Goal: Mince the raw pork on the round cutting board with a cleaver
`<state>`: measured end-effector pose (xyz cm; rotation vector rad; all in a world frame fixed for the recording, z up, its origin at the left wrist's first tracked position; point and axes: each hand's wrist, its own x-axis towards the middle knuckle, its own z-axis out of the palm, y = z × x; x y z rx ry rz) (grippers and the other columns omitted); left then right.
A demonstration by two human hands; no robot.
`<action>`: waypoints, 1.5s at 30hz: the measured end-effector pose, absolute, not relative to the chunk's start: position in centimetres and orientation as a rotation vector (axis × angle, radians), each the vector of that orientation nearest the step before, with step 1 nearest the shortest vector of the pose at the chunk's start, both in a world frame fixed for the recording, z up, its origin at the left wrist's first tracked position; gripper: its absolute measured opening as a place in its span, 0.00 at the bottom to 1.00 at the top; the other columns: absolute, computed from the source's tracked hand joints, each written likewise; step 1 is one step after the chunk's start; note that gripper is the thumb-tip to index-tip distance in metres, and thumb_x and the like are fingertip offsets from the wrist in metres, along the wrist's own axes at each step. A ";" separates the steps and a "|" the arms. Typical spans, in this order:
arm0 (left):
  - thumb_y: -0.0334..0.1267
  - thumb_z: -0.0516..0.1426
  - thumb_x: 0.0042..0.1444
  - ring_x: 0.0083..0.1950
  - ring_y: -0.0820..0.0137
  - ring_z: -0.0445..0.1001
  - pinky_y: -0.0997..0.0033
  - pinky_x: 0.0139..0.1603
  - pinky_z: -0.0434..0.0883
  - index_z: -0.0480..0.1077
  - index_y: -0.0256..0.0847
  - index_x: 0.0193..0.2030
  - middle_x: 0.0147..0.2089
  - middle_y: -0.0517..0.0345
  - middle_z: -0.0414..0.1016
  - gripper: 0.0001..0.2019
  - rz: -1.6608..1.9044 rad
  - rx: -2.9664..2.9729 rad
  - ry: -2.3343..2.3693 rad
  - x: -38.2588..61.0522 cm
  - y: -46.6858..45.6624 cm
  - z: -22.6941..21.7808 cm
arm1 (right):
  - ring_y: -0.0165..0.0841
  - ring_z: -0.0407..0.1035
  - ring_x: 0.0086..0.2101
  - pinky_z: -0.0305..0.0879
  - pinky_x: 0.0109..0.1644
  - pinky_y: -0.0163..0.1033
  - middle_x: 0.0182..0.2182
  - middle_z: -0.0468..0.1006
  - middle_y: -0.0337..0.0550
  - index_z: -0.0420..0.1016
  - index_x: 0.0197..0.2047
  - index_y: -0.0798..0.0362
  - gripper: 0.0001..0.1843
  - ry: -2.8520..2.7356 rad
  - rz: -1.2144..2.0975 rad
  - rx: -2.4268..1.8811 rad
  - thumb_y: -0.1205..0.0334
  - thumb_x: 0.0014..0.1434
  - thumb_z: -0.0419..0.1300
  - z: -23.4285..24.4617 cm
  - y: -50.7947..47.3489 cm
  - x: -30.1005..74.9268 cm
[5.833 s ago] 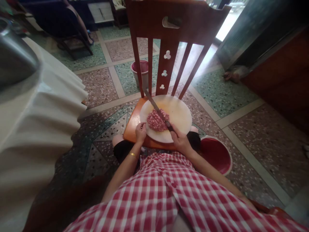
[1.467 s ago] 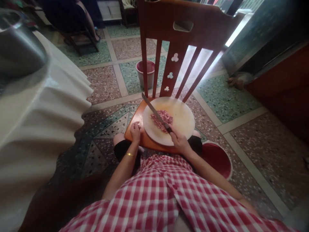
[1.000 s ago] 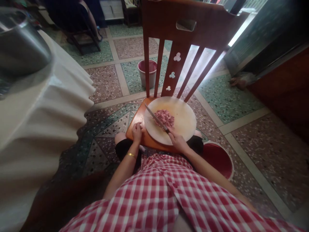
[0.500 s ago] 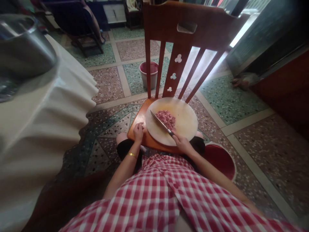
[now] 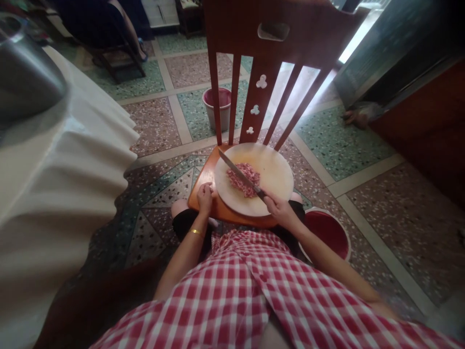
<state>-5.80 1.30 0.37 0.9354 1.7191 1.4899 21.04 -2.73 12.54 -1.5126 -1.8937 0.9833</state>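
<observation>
A round pale cutting board (image 5: 276, 177) lies on the seat of a wooden chair (image 5: 202, 180). In the middle of the board is a heap of chopped raw meat (image 5: 242, 182). My right hand (image 5: 280, 212) grips the handle of a kitchen knife (image 5: 238, 173), whose blade crosses over the heap toward the upper left. Whether the blade touches the meat I cannot tell. At the left of the board, my left hand (image 5: 205, 198) rests on the seat edge with its fingers curled in. If anything is inside those fingers, it is hidden.
A red-lined bucket (image 5: 327, 235) stands on the floor at my right. Behind the chair back is a white bin (image 5: 218, 114). A table with a pale cloth (image 5: 87, 145) and a metal pot (image 5: 31, 72) is at my left. A seated person's leg (image 5: 127, 24) shows at the upper left.
The knife has risen and its tip now points further up and left over the meat. My left hand stays at the seat edge. The whole view has shifted slightly.
</observation>
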 end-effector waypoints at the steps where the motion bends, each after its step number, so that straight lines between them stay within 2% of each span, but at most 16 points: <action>1: 0.43 0.47 0.55 0.25 0.77 0.63 0.77 0.29 0.62 0.70 0.37 0.37 0.23 0.63 0.63 0.15 1.496 0.937 1.703 -5.7 1.3 0.3 | 0.37 0.70 0.44 0.66 0.48 0.42 0.43 0.77 0.43 0.63 0.59 0.51 0.24 -1.872 0.951 -1.483 0.55 0.62 0.47 12.8 -2.8 21.0; 3: 0.43 0.47 0.55 0.25 0.77 0.62 0.77 0.28 0.61 0.69 0.36 0.37 0.23 0.63 0.63 0.14 1.503 0.947 1.670 -5.4 1.3 0.2 | 0.37 0.71 0.42 0.67 0.46 0.41 0.43 0.77 0.45 0.61 0.60 0.52 0.24 -1.850 0.903 -1.495 0.56 0.62 0.47 12.2 -2.8 20.9; 7: 0.42 0.47 0.55 0.24 0.77 0.62 0.77 0.28 0.61 0.70 0.35 0.37 0.22 0.63 0.63 0.15 1.482 0.970 1.674 -5.3 1.2 0.3 | 0.38 0.72 0.40 0.67 0.44 0.40 0.38 0.78 0.46 0.69 0.54 0.52 0.21 -1.859 0.983 -1.713 0.56 0.61 0.48 9.2 -2.3 21.3; 10: 0.43 0.48 0.55 0.24 0.77 0.62 0.77 0.28 0.61 0.70 0.36 0.37 0.22 0.63 0.63 0.15 1.472 0.979 1.698 -5.4 1.2 0.4 | 0.37 0.73 0.37 0.67 0.43 0.40 0.34 0.79 0.44 0.68 0.55 0.55 0.23 -1.779 1.015 -1.678 0.54 0.61 0.46 10.0 -1.9 22.2; 15: 0.44 0.48 0.55 0.24 0.77 0.61 0.77 0.27 0.61 0.69 0.36 0.37 0.22 0.64 0.62 0.15 1.478 0.968 1.680 -4.8 1.3 0.6 | 0.38 0.67 0.48 0.62 0.52 0.41 0.49 0.73 0.46 0.61 0.60 0.54 0.26 -1.706 0.762 -1.501 0.53 0.60 0.49 12.1 -2.1 22.4; 17: 0.44 0.48 0.55 0.24 0.77 0.61 0.77 0.27 0.60 0.69 0.36 0.37 0.22 0.64 0.62 0.15 1.462 0.978 1.674 -4.4 1.3 0.8 | 0.39 0.66 0.50 0.61 0.52 0.42 0.50 0.72 0.47 0.63 0.58 0.53 0.24 -1.713 0.826 -1.579 0.55 0.60 0.50 10.9 -2.1 22.1; 21: 0.44 0.48 0.54 0.24 0.77 0.61 0.78 0.27 0.60 0.69 0.36 0.37 0.22 0.63 0.62 0.15 1.438 0.997 1.668 -3.9 1.3 0.9 | 0.41 0.69 0.47 0.63 0.50 0.45 0.45 0.76 0.46 0.69 0.54 0.51 0.21 -1.713 1.056 -1.763 0.55 0.60 0.49 9.9 -2.0 21.7; 27: 0.42 0.48 0.55 0.24 0.78 0.61 0.78 0.27 0.60 0.70 0.36 0.36 0.22 0.63 0.62 0.14 1.471 0.980 1.669 -4.0 1.7 0.9 | 0.39 0.63 0.53 0.59 0.55 0.42 0.54 0.68 0.44 0.60 0.60 0.49 0.24 -1.735 0.821 -1.495 0.55 0.61 0.47 12.9 -2.7 21.0; 30: 0.42 0.48 0.55 0.23 0.78 0.61 0.78 0.26 0.60 0.69 0.36 0.36 0.22 0.64 0.62 0.14 1.466 0.979 1.650 -3.9 1.7 0.9 | 0.41 0.69 0.45 0.64 0.48 0.43 0.45 0.76 0.47 0.66 0.56 0.49 0.22 -1.748 0.917 -1.703 0.56 0.59 0.50 10.7 -2.8 20.6; 33: 0.42 0.48 0.55 0.23 0.78 0.61 0.78 0.27 0.60 0.69 0.36 0.37 0.22 0.63 0.62 0.14 1.456 1.007 1.639 -3.8 1.6 1.0 | 0.37 0.73 0.34 0.67 0.36 0.38 0.32 0.79 0.42 0.71 0.50 0.48 0.19 -1.612 1.099 -1.738 0.54 0.57 0.52 8.6 -2.6 20.9; 35: 0.42 0.47 0.55 0.24 0.77 0.62 0.78 0.27 0.61 0.70 0.36 0.37 0.22 0.63 0.62 0.14 1.430 1.051 1.658 -3.7 1.5 1.1 | 0.31 0.69 0.21 0.63 0.22 0.33 0.21 0.74 0.37 0.69 0.50 0.50 0.20 -1.381 1.260 -1.650 0.50 0.58 0.51 8.5 -3.0 21.5; 37: 0.42 0.47 0.56 0.25 0.76 0.63 0.77 0.28 0.62 0.70 0.37 0.38 0.23 0.63 0.63 0.14 1.372 1.115 1.681 -3.5 1.4 1.1 | 0.26 0.57 0.11 0.52 0.13 0.30 0.14 0.65 0.30 0.66 0.49 0.51 0.23 -1.108 1.423 -1.569 0.46 0.57 0.50 8.9 -4.4 22.3; 39: 0.42 0.47 0.57 0.27 0.75 0.65 0.76 0.30 0.63 0.70 0.37 0.39 0.24 0.61 0.65 0.14 1.289 1.213 1.695 -3.1 1.2 1.0 | 0.23 0.50 0.09 0.45 0.10 0.28 0.13 0.61 0.26 0.64 0.46 0.51 0.23 -0.878 1.524 -1.515 0.43 0.55 0.50 9.0 -6.6 23.2; 45: 0.38 0.49 0.56 0.40 0.68 0.68 0.67 0.44 0.64 0.69 0.38 0.41 0.36 0.53 0.71 0.11 0.864 1.947 1.566 -0.4 -0.5 0.5 | 0.21 0.48 0.09 0.46 0.10 0.26 0.13 0.59 0.24 0.59 0.39 0.48 0.21 -0.407 1.642 -1.490 0.40 0.54 0.51 5.8 -12.7 24.2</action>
